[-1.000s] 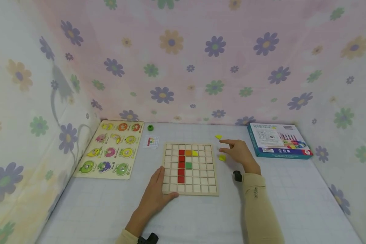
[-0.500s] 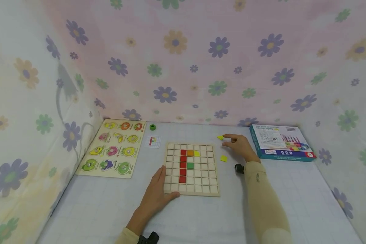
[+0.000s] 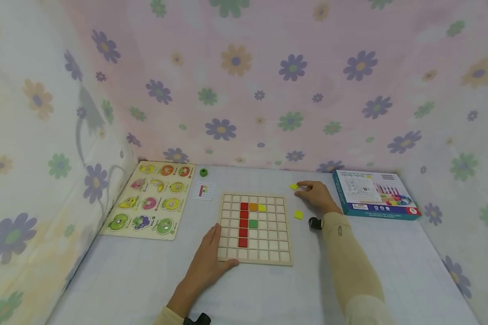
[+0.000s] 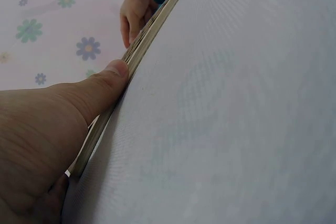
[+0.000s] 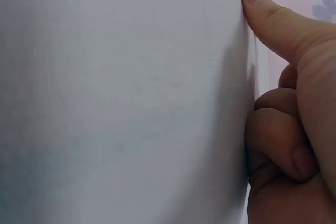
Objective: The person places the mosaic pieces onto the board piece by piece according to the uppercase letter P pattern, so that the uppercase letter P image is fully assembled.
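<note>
A square wooden grid board (image 3: 270, 262) lies mid-table in the head view. In its cells sit several red tiles (image 3: 243, 224), an orange tile (image 3: 253, 206), a yellow tile (image 3: 262, 207) and a green tile (image 3: 253, 224). Against the board's near left corner rests my left hand (image 3: 205, 262), fingers straight along the left side and thumb (image 4: 107, 85) on the front edge. Beyond the board's right side, my right hand (image 3: 316, 197) pinches a loose yellow tile (image 3: 293, 186) lying on the table. The right wrist view shows thumb and curled fingers, but not the tile.
Another yellow tile (image 3: 298, 215) lies right of the board. A small pattern card (image 3: 205, 191) and a green bead (image 3: 204, 172) are at the back left, beside a fruit puzzle board (image 3: 146, 212). At the back right lies a flat toy box (image 3: 376, 195).
My right hand has reached slightly farther back, and its thumb and index finger have closed in on the farther yellow tile. My left hand stays at the board's corner.
</note>
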Available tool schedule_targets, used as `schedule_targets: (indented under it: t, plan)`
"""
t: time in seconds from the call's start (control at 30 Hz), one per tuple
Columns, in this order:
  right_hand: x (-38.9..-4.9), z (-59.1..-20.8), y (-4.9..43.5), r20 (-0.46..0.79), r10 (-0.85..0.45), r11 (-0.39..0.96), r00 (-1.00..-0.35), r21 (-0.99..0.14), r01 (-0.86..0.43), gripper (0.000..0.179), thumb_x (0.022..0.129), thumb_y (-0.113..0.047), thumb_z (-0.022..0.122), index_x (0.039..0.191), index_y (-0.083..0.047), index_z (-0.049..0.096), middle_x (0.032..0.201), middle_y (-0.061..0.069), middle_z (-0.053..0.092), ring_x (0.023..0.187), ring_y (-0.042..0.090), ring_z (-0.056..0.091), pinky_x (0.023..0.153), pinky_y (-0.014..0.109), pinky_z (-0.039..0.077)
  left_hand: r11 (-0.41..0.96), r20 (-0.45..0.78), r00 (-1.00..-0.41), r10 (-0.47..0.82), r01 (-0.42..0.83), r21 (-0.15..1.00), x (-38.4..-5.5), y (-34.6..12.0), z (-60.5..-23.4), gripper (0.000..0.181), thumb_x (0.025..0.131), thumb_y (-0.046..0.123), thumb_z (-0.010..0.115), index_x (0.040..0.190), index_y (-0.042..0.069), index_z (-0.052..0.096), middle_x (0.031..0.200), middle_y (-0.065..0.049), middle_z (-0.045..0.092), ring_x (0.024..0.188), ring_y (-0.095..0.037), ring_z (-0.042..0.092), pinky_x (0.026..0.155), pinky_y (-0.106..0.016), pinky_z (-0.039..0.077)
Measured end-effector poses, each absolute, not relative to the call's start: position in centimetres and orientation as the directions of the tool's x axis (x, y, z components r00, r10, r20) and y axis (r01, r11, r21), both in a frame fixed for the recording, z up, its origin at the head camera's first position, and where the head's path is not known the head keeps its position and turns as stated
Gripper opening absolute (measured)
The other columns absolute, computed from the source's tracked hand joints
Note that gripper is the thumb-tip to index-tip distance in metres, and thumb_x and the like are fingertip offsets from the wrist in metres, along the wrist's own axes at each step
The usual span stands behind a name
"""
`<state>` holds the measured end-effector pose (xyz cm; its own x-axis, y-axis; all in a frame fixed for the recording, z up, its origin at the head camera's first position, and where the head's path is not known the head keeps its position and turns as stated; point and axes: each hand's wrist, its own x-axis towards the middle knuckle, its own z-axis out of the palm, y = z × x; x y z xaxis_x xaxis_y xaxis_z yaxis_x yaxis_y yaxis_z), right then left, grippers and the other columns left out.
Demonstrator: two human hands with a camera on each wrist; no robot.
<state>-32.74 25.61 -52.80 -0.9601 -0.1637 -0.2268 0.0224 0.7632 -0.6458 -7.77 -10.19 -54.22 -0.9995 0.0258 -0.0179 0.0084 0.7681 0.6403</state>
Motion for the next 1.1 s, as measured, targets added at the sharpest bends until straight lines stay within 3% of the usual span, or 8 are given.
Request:
schedule_targets:
  t: [0.13, 0.3, 0.47, 0.63, 0.87, 1.1]
  plan:
    - [-32.4, -52.7, 25.3, -0.241, -0.153, 0.746, -0.958, -0.664, 0.048, 0.051, 0.093, -0.046, 0.073, 0.137, -0.021, 0.067, 0.133, 0.017, 0.061, 0.114, 0.031, 0.055, 0.102, 0.052, 0.048, 0.772, -0.028, -0.999, 0.015, -0.007, 0.636, -7.7, -10.3, -54.2, 0.125, 0.073, 0.054, 0.088, 0.164, 0.008, 0.017, 0.169, -0.013, 0.024, 0.155, -0.032, 0.028, 0.122, -0.049, 0.037]
    - [-32.1, -52.4, 24.9, -0.241, -0.186, 0.744, -0.952, -0.668, 0.024, 0.038, 0.097, -0.041, 0.069, 0.129, -0.021, 0.072, 0.136, 0.016, 0.063, 0.121, 0.033, 0.057, 0.106, 0.053, 0.047, 0.778, -0.051, -0.999, -0.01, -0.04, 0.627, -7.8, -10.3, -54.2, 0.125, 0.072, 0.054, 0.088, 0.164, 0.009, 0.017, 0.169, -0.012, 0.023, 0.155, -0.031, 0.028, 0.122, -0.047, 0.037]
    - [-31.9, -51.9, 24.7, -0.204, -0.232, 0.761, -0.951, -0.647, -0.047, 0.03, 0.099, -0.034, 0.065, 0.126, -0.023, 0.074, 0.108, 0.009, 0.066, 0.095, 0.026, 0.055, 0.088, 0.041, 0.046, 0.779, -0.035, -0.999, -0.009, -0.029, 0.626, -8.2, -10.3, -54.1, 0.123, 0.074, 0.054, 0.087, 0.165, 0.009, 0.017, 0.169, -0.012, 0.024, 0.155, -0.03, 0.028, 0.122, -0.047, 0.038]
    - [-32.4, -51.8, 25.0, -0.182, -0.296, 0.73, -0.938, -0.676, -0.099, 0.043, 0.099, -0.029, 0.068, 0.14, -0.022, 0.064, 0.072, 0.001, 0.045, 0.068, 0.02, 0.039, 0.073, 0.035, 0.039, 0.777, -0.029, -1.0, -0.003, -0.02, 0.629, -8.3, -10.3, -54.0, 0.123, 0.074, 0.053, 0.088, 0.164, 0.008, 0.017, 0.169, -0.012, 0.023, 0.156, -0.031, 0.027, 0.122, -0.047, 0.037]
    - [-33.3, -51.7, 24.9, -0.209, -0.413, 0.709, -0.886, -0.685, -0.169, 0.053, 0.099, -0.022, 0.068, 0.15, -0.019, 0.054, 0.064, -0.002, 0.036, 0.058, 0.016, 0.03, 0.065, 0.031, 0.038, 0.782, -0.037, -0.999, -0.002, -0.025, 0.623, -8.0, -10.3, -54.0, 0.124, 0.072, 0.053, 0.089, 0.164, 0.008, 0.018, 0.169, -0.013, 0.025, 0.155, -0.032, 0.029, 0.121, -0.048, 0.038]
    - [-33.6, -51.3, 24.6, -0.242, -0.44, 0.728, -0.865, -0.66, -0.186, 0.048, 0.099, -0.019, 0.067, 0.147, -0.018, 0.057, 0.065, -0.002, 0.036, 0.059, 0.016, 0.03, 0.063, 0.031, 0.036, 0.773, -0.039, -0.999, 0.013, -0.015, 0.635, -7.8, -10.2, -54.1, 0.124, 0.072, 0.055, 0.088, 0.164, 0.008, 0.019, 0.169, -0.013, 0.025, 0.155, -0.032, 0.029, 0.121, -0.048, 0.038]
